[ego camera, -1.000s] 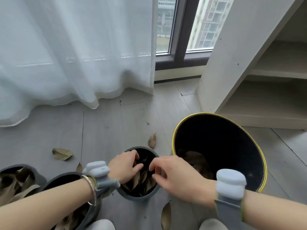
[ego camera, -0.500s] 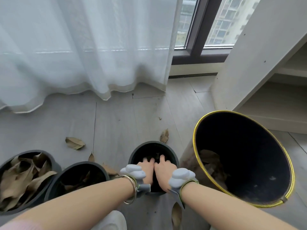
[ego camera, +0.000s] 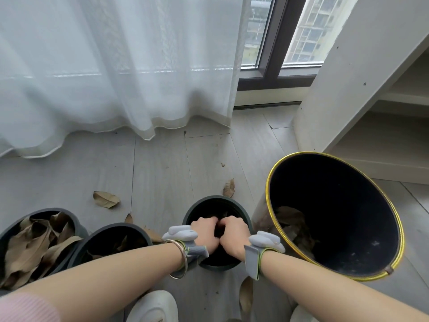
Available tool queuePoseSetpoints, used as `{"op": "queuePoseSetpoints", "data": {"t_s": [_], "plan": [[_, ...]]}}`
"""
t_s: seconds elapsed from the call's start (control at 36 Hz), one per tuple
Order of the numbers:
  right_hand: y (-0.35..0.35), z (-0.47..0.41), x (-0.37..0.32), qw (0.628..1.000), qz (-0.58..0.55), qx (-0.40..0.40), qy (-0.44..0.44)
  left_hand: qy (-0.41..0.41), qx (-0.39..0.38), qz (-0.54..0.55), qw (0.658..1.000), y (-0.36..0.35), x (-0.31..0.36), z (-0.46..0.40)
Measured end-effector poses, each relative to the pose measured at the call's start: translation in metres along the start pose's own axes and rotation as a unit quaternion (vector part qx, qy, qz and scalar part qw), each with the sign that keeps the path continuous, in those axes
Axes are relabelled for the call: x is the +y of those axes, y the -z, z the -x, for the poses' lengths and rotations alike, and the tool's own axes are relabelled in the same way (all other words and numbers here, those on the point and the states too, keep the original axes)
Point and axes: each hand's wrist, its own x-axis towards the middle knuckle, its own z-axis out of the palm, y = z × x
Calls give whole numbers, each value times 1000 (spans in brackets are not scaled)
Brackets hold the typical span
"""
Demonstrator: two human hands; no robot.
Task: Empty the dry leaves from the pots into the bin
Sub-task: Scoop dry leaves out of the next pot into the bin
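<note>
— What fills the upper left of the frame?
— A sheer white curtain (ego camera: 111, 66), its hem resting on the grey plank floor (ego camera: 162, 163).
— And to its right?
— A dark-framed window (ego camera: 276, 43), daylight and tower blocks behind the glass.
— The right edge?
— A pale shelf unit (ego camera: 362, 89) with open shelves, standing on the floor.

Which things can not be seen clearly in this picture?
- Head view: what the left hand and right hand grasp inside the middle pot; their curled fingers hide it.
- Leftmost pot: cut off by the left edge.
- Bin bottom: too dark.
</note>
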Motion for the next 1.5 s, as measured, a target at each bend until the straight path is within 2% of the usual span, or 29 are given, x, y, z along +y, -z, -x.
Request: {"op": "queuePoseSetpoints", "data": {"t_s": [0.36,0.58,0.81,1.0,1.19,1.36,1.5], "plan": [[30,33,2,987,-143,49,55,-57,47,86,994,31,-12,32],[43,45,-1,978,-191,65,59,-59,84,115,988,50,-5,45],[43,55,4,964,-246,81,51,-54,76,112,989,58,3,57],[48,58,5,963,-224,127,74,-58,71,141,986,63,4,60],[90,83,-1,960,-210,142,121,-84,87,180,976,98,16,85],[144,116,10,953,-200,164,159,-128,93,215,964,134,51,107],[187,128,41,946,-218,180,158,-170,91,241,951,147,97,103]]}}
